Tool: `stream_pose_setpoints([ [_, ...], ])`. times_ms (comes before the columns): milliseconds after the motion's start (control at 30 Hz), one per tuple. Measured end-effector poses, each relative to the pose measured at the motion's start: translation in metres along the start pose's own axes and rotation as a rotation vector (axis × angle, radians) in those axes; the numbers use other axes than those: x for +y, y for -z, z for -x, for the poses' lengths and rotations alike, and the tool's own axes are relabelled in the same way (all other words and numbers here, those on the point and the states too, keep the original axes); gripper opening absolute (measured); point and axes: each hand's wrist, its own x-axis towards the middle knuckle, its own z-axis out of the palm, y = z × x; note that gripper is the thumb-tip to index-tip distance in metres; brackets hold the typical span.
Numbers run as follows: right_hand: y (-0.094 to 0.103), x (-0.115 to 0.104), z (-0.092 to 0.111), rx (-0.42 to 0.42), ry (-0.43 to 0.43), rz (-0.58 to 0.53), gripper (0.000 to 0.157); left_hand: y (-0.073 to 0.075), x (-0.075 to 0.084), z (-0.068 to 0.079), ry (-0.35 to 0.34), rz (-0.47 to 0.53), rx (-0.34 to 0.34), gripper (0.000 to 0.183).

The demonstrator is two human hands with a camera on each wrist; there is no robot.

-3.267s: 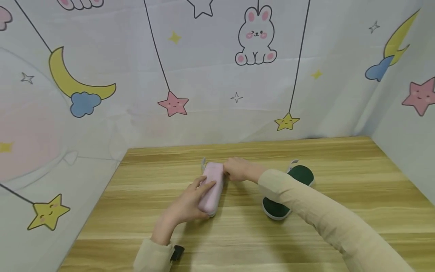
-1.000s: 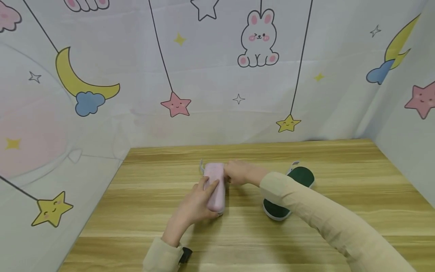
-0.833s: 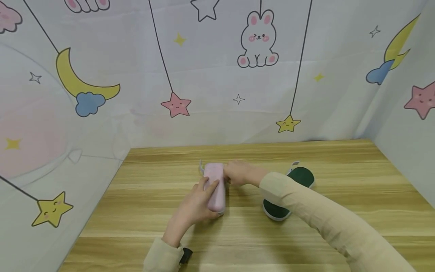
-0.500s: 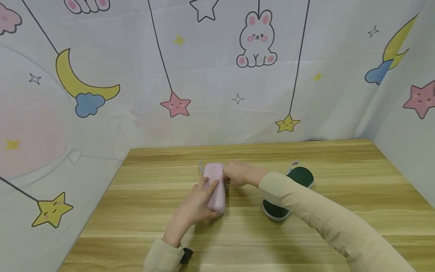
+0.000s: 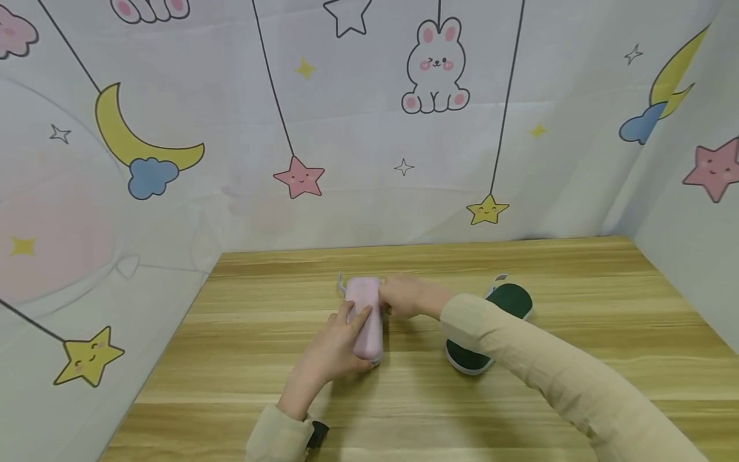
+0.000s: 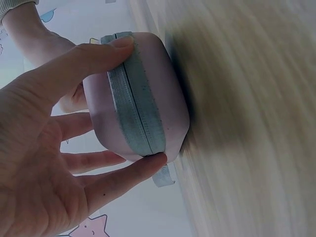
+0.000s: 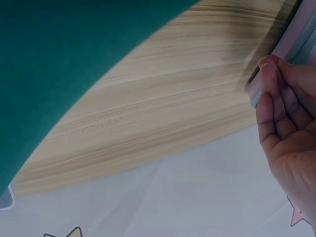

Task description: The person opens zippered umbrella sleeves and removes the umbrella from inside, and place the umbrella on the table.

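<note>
The left hand (image 5: 329,346) is clamped on a pink case (image 5: 367,337): thumb against the grey zip (image 6: 136,98) at the near end, other fingers spread over the upper face and far side of the grip. The right hand (image 5: 404,296) is at the right side of the case, near its far end. Its fingers are curled, with thumb and forefinger tips together beside the zip; what lies between the tips cannot be told. The hands are apart from each other, one at either side of the case.

The pink case rests on the table (image 5: 242,333), left of the green case, its length pointing away from the person. A grey strap (image 6: 164,176) projects at its far left.

A dark green case (image 5: 512,299) with a pale rim lies to the right, well apart from the pink one. The right sleeve (image 5: 543,359) crosses its middle in the head view. A light strap (image 5: 500,278) shows at its far end.

A black object (image 5: 317,435) is at the left cuff (image 5: 280,433). Behind the table hangs a white cloth (image 5: 358,218) printed with a rabbit (image 5: 437,70), moons and stars.
</note>
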Motion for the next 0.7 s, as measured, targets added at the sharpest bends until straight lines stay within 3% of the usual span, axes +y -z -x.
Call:
stream_pose_setpoints([
  [700,-0.0002,-0.0072,0.0067,0.002,0.038,0.004,0.032,0.0006,0.0013,0.0012,-0.024,-0.006,0.020,0.093],
])
